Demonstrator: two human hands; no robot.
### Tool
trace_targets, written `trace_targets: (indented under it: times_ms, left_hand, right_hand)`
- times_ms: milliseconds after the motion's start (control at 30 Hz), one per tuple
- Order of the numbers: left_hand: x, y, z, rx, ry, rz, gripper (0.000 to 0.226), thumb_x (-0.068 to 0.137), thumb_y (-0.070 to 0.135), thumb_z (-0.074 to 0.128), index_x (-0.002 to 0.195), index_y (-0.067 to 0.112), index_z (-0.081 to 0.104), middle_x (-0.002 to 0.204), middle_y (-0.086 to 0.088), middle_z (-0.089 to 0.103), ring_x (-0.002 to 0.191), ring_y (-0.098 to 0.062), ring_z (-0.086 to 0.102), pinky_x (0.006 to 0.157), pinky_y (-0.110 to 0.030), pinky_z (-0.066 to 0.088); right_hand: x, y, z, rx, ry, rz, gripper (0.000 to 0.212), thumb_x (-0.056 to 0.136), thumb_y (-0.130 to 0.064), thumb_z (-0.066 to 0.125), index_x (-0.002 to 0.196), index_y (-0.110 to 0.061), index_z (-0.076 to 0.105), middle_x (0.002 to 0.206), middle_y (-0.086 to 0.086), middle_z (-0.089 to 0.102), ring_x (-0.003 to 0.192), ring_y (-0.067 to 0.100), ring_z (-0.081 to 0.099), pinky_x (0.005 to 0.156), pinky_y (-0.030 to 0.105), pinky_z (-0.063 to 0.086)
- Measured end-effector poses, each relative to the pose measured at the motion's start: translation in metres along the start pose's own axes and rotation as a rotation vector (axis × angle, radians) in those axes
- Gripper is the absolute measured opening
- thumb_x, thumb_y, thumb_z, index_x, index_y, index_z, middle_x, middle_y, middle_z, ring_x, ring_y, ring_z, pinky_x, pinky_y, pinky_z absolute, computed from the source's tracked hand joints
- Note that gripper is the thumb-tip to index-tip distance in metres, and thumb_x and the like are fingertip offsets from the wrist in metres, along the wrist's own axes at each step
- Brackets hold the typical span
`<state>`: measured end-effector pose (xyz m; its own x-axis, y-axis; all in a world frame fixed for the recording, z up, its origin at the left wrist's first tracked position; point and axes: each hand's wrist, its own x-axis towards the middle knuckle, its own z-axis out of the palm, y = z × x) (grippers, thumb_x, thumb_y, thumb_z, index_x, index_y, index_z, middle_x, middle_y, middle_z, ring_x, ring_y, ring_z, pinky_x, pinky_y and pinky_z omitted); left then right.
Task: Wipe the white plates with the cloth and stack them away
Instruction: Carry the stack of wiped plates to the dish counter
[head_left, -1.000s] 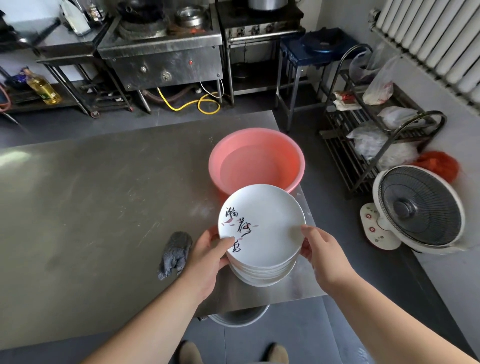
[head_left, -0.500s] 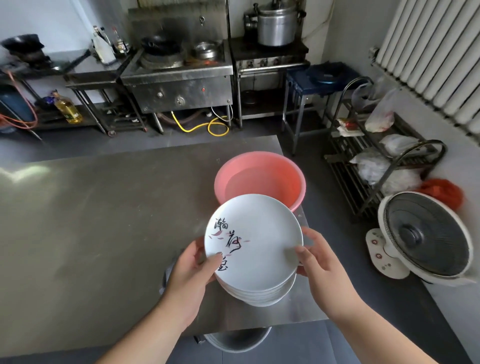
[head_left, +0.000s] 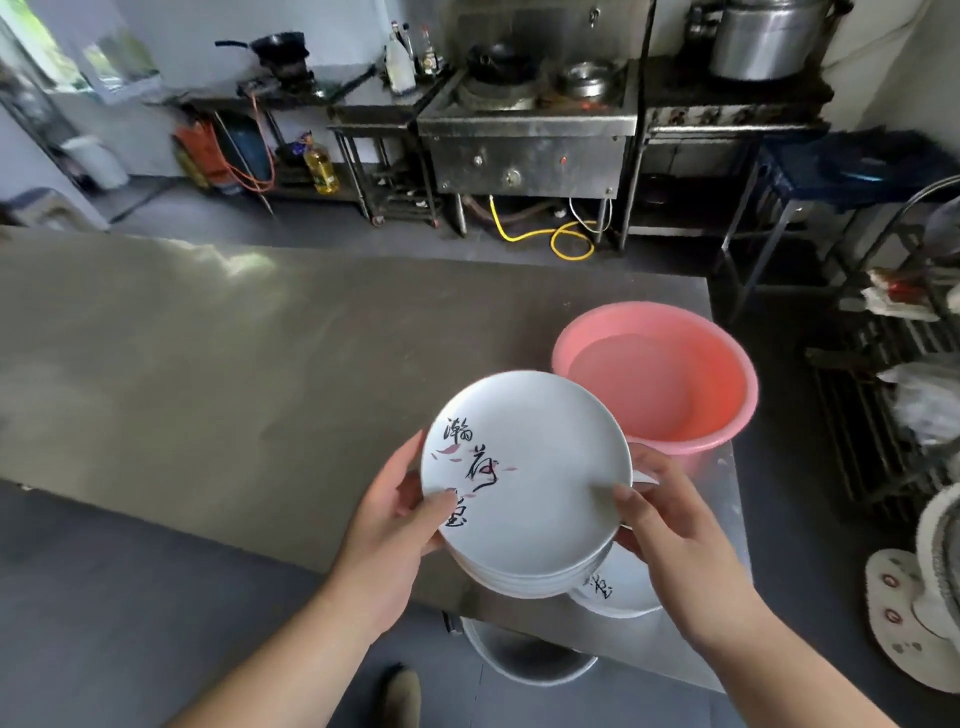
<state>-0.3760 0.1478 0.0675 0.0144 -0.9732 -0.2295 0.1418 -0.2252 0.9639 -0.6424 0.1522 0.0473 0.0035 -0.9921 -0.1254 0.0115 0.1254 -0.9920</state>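
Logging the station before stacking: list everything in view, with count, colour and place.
Plate stack: several, white, held above table edge.
Plate: one, white, on table beneath right hand.
Basin: one, pink, table's right end.
Table: one, steel, centre.
Stove: one, steel, rear.
Pot: one, steel, rear right.
Oil bottle: one, yellow, rear shelf.
Hose: one, yellow, floor under stove.
Fan: one, white, floor right.
Left hand: one, grips stack's left rim.
Right hand: one, grips stack's right rim.

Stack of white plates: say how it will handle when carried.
Probably heavy: the stack of white plates has several layers, gripped by left hand and right hand. Its glossy glaze looks slippery, likely breakable. One lower plate juts out and may slide.
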Motion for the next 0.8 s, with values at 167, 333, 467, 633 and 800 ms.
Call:
trace_targets:
  times_ms: [167, 333, 467, 633, 800]
  left_hand:
    - [-0.014, -0.001, -0.040, -0.031, 0.106, 0.016, 0.068, 0.081, 0.011, 0.065, 0.145, 0.032, 0.057, 0.135, 0.000, 0.071, 0.124, -0.026, 0.068, 0.098, -0.061, 0.056]
    - [-0.027, -0.007, -0.086, -0.076, 0.212, 0.030, 0.066, 0.081, 0.012, 0.068, 0.144, 0.031, 0.058, 0.134, -0.001, 0.071, 0.121, -0.028, 0.069, 0.094, -0.062, 0.058]
    - [-0.039, -0.011, -0.128, -0.088, 0.280, 0.037, 0.064, 0.083, 0.013, 0.068, 0.143, 0.033, 0.057, 0.133, -0.002, 0.072, 0.121, -0.030, 0.069, 0.097, -0.062, 0.057]
    - [-0.062, -0.009, -0.194, -0.111, 0.348, 0.052, 0.077, 0.075, 0.024, 0.077, 0.148, 0.031, 0.052, 0.136, 0.001, 0.070, 0.124, -0.028, 0.068, 0.098, -0.065, 0.056]
    - [-0.090, -0.013, -0.275, -0.121, 0.433, 0.067, 0.069, 0.083, 0.016, 0.070, 0.148, 0.033, 0.052, 0.138, 0.002, 0.068, 0.126, -0.027, 0.067, 0.095, -0.063, 0.058]
  right_hand:
    - [0.012, -0.005, 0.044, 0.010, -0.096, 0.008, 0.045, 0.084, -0.054, 0.065, 0.126, -0.037, 0.065, 0.116, 0.002, 0.075, 0.109, 0.032, 0.069, 0.103, 0.062, 0.051]
    - [0.020, -0.006, 0.091, 0.015, -0.219, 0.016, 0.050, 0.088, -0.056, 0.065, 0.134, -0.035, 0.063, 0.129, -0.004, 0.072, 0.122, 0.023, 0.067, 0.110, 0.060, 0.047]
    - [0.025, -0.007, 0.134, -0.018, -0.299, 0.019, 0.043, 0.094, -0.053, 0.065, 0.133, -0.035, 0.063, 0.125, -0.002, 0.073, 0.116, 0.026, 0.069, 0.104, 0.056, 0.053]
    - [0.021, -0.008, 0.209, -0.059, -0.372, 0.017, 0.046, 0.088, -0.061, 0.063, 0.129, -0.040, 0.063, 0.116, -0.003, 0.075, 0.105, 0.021, 0.070, 0.089, 0.041, 0.056]
    - [0.014, -0.001, 0.296, -0.044, -0.458, 0.046, 0.036, 0.086, -0.049, 0.064, 0.120, -0.041, 0.066, 0.117, 0.001, 0.074, 0.101, 0.019, 0.066, 0.087, 0.038, 0.057]
